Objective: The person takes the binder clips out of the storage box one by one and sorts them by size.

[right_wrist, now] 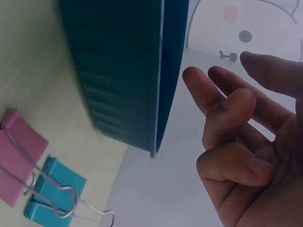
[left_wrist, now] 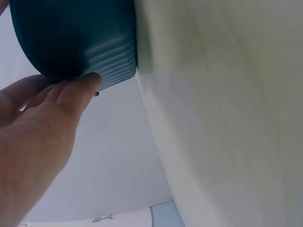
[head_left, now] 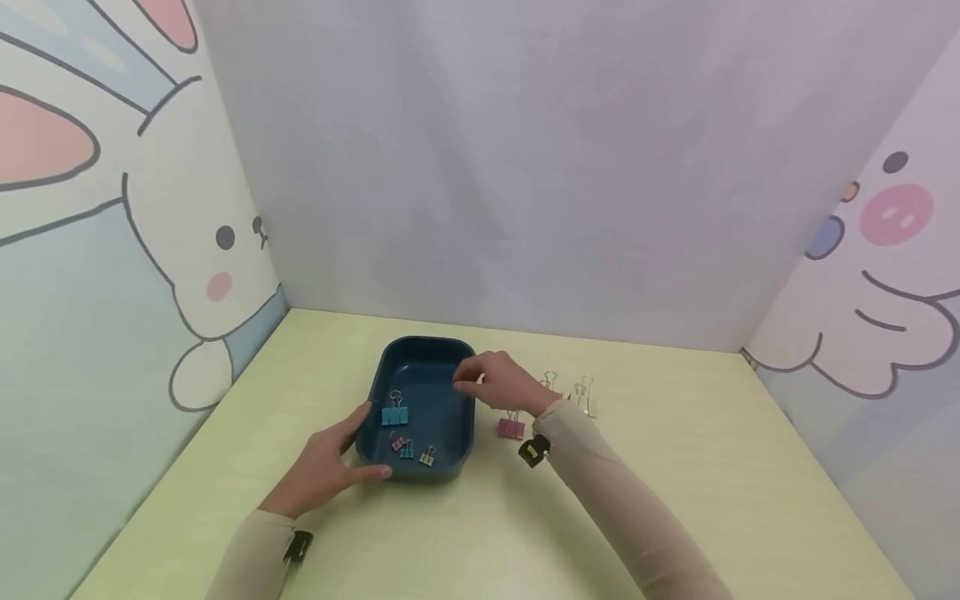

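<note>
Four clips [head_left: 394, 416] lie in the tray [head_left: 441, 417]; more clips [head_left: 512, 429] remain outside; left hand [head_left: 321, 464] grips tray; right hand [head_left: 504, 382], loosely bent, holds nothing

From seven o'clock our left forearm [head_left: 251, 557] reaches in, the left hand [head_left: 318, 468] angled towards two, its thumb [head_left: 367, 473] splayed to three. Our right forearm [head_left: 633, 512] enters from five; our right hand [head_left: 504, 382] points to nine, fingers [right_wrist: 234, 163] loosely bent.
</note>
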Demonstrator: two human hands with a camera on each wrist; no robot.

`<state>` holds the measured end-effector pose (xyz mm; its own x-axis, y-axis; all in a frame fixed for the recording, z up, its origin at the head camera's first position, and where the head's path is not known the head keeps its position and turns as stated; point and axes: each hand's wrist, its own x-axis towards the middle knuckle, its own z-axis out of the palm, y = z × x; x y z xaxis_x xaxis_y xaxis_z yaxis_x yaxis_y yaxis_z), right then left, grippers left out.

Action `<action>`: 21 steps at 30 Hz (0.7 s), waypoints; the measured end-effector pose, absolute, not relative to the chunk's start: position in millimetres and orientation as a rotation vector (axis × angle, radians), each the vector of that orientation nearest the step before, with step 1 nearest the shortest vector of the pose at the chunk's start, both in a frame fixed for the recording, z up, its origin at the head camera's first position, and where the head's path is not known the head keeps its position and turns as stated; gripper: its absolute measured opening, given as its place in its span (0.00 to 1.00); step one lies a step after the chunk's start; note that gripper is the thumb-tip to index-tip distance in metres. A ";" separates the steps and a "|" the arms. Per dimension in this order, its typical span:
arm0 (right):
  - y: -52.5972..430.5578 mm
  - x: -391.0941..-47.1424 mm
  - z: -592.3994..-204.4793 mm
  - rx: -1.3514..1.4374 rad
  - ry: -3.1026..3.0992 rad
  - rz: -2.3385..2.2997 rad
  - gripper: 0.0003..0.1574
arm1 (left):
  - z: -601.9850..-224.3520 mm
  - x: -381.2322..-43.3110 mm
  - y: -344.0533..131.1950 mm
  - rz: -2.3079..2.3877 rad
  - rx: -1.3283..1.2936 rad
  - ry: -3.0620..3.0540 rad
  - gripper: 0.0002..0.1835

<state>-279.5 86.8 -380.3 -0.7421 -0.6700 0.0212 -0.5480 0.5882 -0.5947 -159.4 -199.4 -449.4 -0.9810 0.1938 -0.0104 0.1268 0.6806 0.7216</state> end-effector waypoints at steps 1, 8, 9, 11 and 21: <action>83.0 -280.7 -378.8 -1.014 2.602 -0.878 0.11 | -449.4 -160.1 -199.1 1.191 0.263 2.800 0.60; 52.8 -296.0 -369.4 -1.012 2.540 -0.913 0.12 | -450.1 -161.7 -198.1 1.178 0.225 2.794 0.59; 48.1 -298.1 -368.8 -1.015 2.536 -0.918 0.12 | -450.8 -161.4 -198.3 1.172 0.224 2.799 0.60; 39.4 -301.6 -368.0 -1.017 2.521 -0.928 0.12 | -451.5 -160.5 -198.4 1.173 0.221 2.800 0.60; 1.1 -313.2 -368.6 -0.911 2.506 -1.054 0.13 | -448.5 -158.6 -198.6 1.175 0.261 2.809 0.58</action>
